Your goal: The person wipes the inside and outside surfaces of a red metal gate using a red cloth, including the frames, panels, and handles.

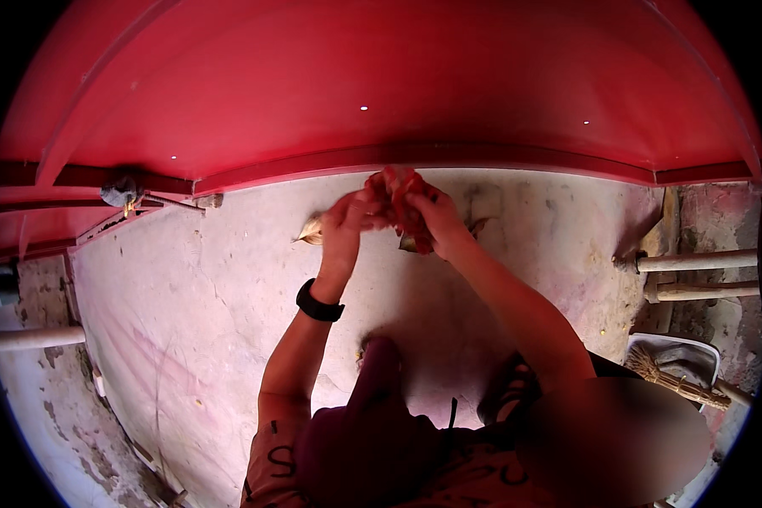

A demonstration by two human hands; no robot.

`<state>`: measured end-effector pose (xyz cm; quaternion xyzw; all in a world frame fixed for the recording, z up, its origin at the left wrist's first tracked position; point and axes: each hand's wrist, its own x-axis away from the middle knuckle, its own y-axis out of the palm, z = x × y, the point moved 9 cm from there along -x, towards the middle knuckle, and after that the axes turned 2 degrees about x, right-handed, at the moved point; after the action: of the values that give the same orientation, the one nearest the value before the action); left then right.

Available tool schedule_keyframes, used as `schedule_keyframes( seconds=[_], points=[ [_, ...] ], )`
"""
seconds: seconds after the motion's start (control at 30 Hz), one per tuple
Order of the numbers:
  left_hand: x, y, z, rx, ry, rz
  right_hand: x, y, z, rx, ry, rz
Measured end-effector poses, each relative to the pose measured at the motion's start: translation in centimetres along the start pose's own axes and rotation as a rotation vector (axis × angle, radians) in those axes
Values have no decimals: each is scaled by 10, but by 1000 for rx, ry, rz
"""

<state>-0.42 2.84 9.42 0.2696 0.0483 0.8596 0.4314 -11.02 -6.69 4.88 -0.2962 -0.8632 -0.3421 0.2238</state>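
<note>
A crumpled red bundle [402, 203], thin and perhaps cloth or plastic, is held up close to the lower edge of the red panel. My right hand [436, 216] is closed on its right side. At its left side my left hand [351, 216], with a black band on the wrist, has its fingers bent against it; they are a little smeared by motion. A pale, dry, pointed thing like a husk [311, 230] lies on the floor beside my left hand. Another small pale piece [413, 245] shows below the bundle, partly covered.
A large red panel [449, 76] spans the far side above the pale, stained floor [212, 279]. At far left a grey lump on a stick [123, 193] lies by it. Round poles [698, 261] project at right, above a white tub [673, 340] with a straw whisk [665, 372].
</note>
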Motion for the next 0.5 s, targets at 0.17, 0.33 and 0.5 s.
schedule_keyframes(
  seconds=[0.17,0.33,0.5],
  points=[
    [-35,-7,42,-1076,631,248,-47,30,-56,-840,-183,-56],
    [-62,-8,-2,-1411,719,147,-75,-7,-56,-1242,240,191],
    [-61,10,-15,-1562,786,132,16,-181,-135,-997,-239,143]
  ],
)
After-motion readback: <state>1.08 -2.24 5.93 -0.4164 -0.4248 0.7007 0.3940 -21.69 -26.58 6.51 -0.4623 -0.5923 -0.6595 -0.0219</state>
